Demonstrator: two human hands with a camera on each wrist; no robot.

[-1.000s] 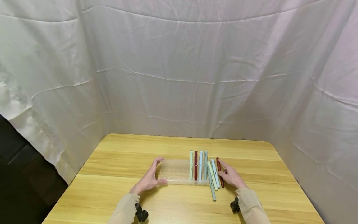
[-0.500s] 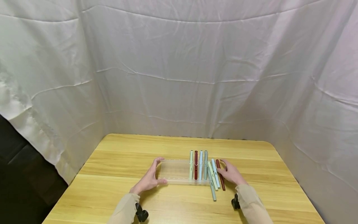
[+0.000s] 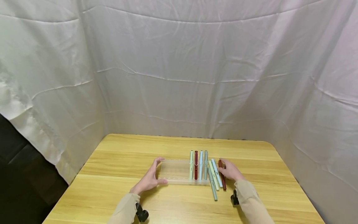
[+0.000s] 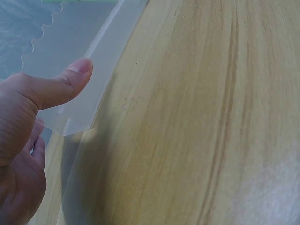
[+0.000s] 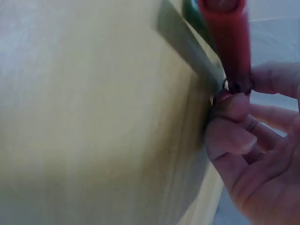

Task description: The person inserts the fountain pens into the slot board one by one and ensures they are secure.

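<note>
Across the bench (image 3: pixel 145 205), head view: four racked pens (image 3: pixel 201 165) lie side by side over the right part of the clear rack (image 3: pixel 174 170), and three loose pens (image 3: pixel 213 175) slant beside its right end.
Left hand (image 3: pixel 149 179): its fingers and thumb hold the rack's left end, thumb at the near edge; a sideways tug here could jog the racked pens out of line.
Right hand (image 3: pixel 231 171): its fingers pinch the loose red pen (image 3: pixel 223 180), just right of the other loose ones; a lift angled leftward could knock those and set them rolling.
Rack wall, left wrist view: the thumb lies against the wall; pressing too hard could tip or slide so light-looking a rack.
Red pen end, right wrist view: blurred, close to the camera, held near the fingertips; so small a grip could let the pen twist or slip.
</note>
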